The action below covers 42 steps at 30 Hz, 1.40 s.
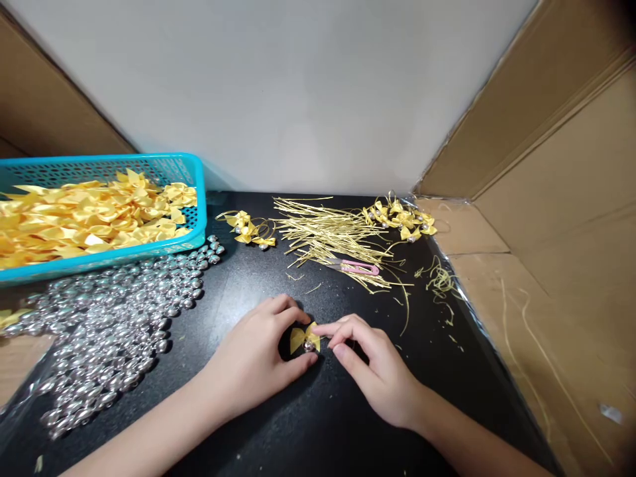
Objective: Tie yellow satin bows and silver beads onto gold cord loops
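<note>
Below centre, a yellow ribbon bow with a silver bead (298, 339) is framed by the left hand's (263, 351) curved thumb and forefinger (pinched or not, can't tell) and touched by the half-curled right hand (377, 361), grip unclear. Plenty seems left: shiny silver beads (114, 331) at left, thin gold cords (332, 232) above centre. Two small corded-bow clusters (397, 218), apparently done, are set either side. Loose yellow bows (99, 212) are piled in the turquoise plastic basket (201, 199), upper left.

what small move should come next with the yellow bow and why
Perhaps the right hand should gently smooth the yellow bow on its right side: its index fingertip is there, the left hand's thumb and fingers frame the bow, and a silver bead shows near its middle.
</note>
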Each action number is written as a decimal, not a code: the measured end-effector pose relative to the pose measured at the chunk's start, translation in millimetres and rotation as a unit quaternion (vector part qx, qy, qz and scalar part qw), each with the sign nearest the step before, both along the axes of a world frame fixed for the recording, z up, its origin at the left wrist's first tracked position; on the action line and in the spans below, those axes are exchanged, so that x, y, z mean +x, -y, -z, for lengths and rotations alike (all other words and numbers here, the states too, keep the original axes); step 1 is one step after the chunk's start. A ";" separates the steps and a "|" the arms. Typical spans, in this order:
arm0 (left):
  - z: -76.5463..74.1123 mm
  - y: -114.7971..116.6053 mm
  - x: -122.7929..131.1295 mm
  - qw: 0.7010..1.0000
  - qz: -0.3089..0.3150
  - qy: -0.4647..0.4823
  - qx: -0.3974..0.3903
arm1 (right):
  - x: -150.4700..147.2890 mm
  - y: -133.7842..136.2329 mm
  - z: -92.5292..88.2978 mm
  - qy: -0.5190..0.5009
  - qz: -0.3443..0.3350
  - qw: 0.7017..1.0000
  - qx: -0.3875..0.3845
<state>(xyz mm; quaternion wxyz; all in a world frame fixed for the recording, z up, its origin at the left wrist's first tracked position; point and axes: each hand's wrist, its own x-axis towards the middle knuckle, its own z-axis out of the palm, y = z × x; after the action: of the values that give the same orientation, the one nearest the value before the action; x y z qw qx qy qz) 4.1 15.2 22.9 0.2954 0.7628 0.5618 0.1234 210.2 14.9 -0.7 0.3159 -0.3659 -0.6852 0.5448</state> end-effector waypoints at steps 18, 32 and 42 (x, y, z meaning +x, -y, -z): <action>21.5 25.0 -6.2 0.995 -0.041 0.084 0.040 | -11.3 -13.8 -52.1 -0.232 0.057 0.968 -0.079; 14.3 6.9 4.4 0.999 -0.036 0.006 0.028 | -15.2 -3.5 -29.3 -0.063 0.157 0.980 -0.102; 15.4 9.4 1.5 0.952 -0.153 0.229 -0.132 | -24.6 11.8 6.8 0.063 0.117 0.988 -0.074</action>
<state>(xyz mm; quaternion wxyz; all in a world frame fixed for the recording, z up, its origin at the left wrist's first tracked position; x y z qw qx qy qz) 5.5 5.8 7.5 0.4913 0.5735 0.6003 0.2631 185.6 3.1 -7.5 0.3055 -0.5001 -0.6137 0.5291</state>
